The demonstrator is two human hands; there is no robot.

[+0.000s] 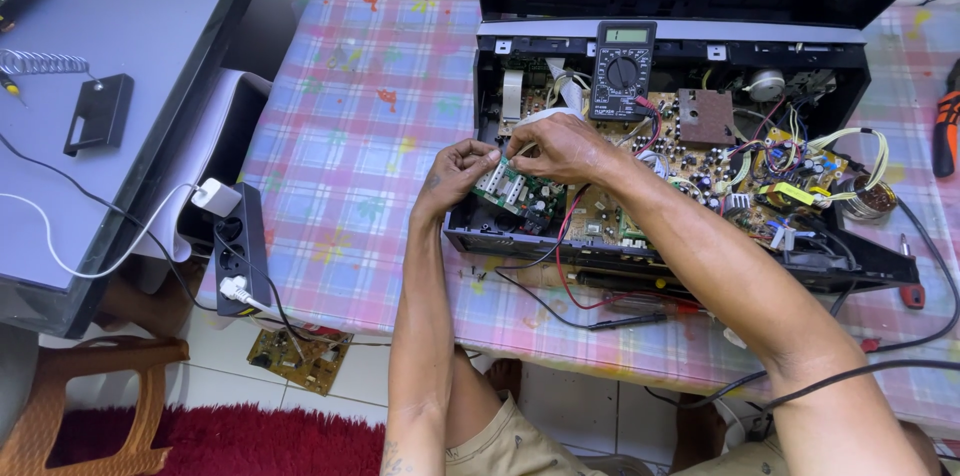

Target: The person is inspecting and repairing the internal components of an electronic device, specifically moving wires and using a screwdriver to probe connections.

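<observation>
1. While both hands meet over the near left corner of the opened device (660,136), the left hand (455,176) pinches its fingertips narrowly around the far edge of a small green circuit board (515,191).
2. The right hand (565,146) reaches in from the right, its grip closed narrowly on something thin and pale just above that board; what it is I cannot tell.
3. The green circuit board sits tilted inside the device's left end, touching both hands, just near of the pale ribbon cables (560,86).
4. A black multimeter (622,68) rests on the far edge of the device, its red and black leads (570,286) trailing down over the front onto the tabletop (350,136).
5. The tabletop carries a pink and blue checked cloth.
6. To the right, a red-handled screwdriver (910,286) lies beside the device, and an orange-and-black tool (945,131) lies farther back.
7. On the left, a black power strip (240,246) with a white plug hangs at the tabletop's edge, near a flat screen panel (100,106) lying face up.
8. On the floor, a loose brown circuit board (300,358) lies by a red rug (220,446).
</observation>
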